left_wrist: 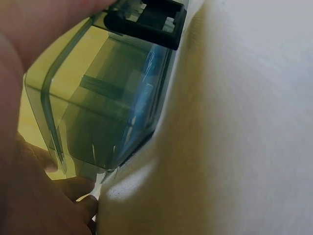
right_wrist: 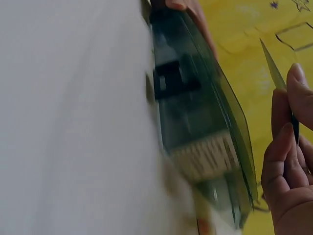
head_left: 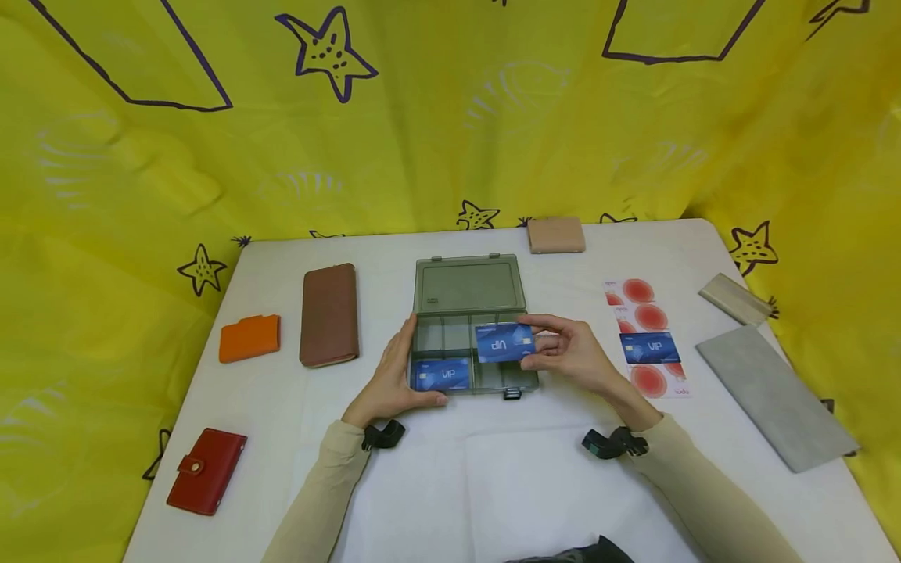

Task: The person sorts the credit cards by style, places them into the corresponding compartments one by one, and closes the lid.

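Note:
A green see-through compartment box (head_left: 432,332) stands on the table with its lid (head_left: 469,283) folded back. One blue VIP card (head_left: 442,375) lies in its front left compartment. My left hand (head_left: 390,383) grips the box at its left side, thumb along the front edge; the left wrist view shows the fingers at the box wall. Between thumb and fingers, my right hand (head_left: 573,352) pinches a second blue VIP card (head_left: 504,342), held over the right half of the box. This card appears edge-on, above the box, in the right wrist view.
To the right lie several red-and-white cards (head_left: 648,381) with a blue VIP card (head_left: 649,348), a grey wallet (head_left: 774,395) and a small beige holder (head_left: 734,298). A tan wallet (head_left: 556,235) is behind. Left are brown (head_left: 329,315), orange (head_left: 249,338) and red (head_left: 207,471) wallets.

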